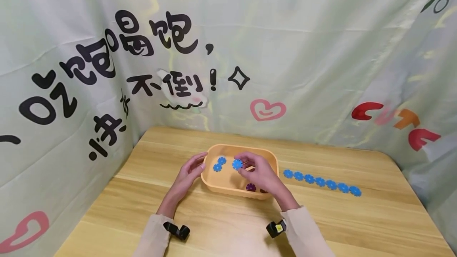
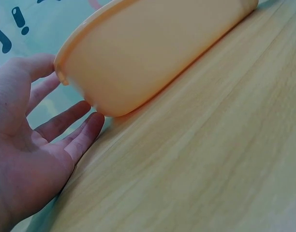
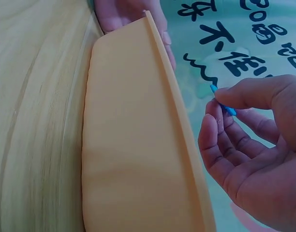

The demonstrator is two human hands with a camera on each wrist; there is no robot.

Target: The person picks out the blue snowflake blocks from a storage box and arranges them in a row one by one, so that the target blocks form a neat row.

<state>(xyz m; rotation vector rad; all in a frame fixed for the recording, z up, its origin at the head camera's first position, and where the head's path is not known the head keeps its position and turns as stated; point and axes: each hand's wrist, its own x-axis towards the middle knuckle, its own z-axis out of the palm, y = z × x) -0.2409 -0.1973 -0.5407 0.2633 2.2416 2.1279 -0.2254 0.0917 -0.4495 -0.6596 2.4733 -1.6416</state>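
My right hand (image 1: 260,173) pinches a blue snowflake disc (image 1: 237,164) between thumb and fingertips, above an orange plastic basket (image 1: 223,189). Seen from the right wrist, that disc (image 3: 228,109) is nearly edge-on. At the basket's left end, my left hand (image 1: 188,173) touches the outside; in the left wrist view its fingers are spread and fairly straight, with the fingertips against the rim and wall. Inside the basket lie two blue discs, one of them (image 1: 217,167) nearer me, and a purple disc (image 1: 251,187). Another dark piece is partly hidden under my right wrist.
To the right of the basket, several blue discs (image 1: 320,182) lie in a slanting row on the wooden table (image 1: 221,225). A printed curtain (image 1: 303,70) stands behind and along both sides of the table.
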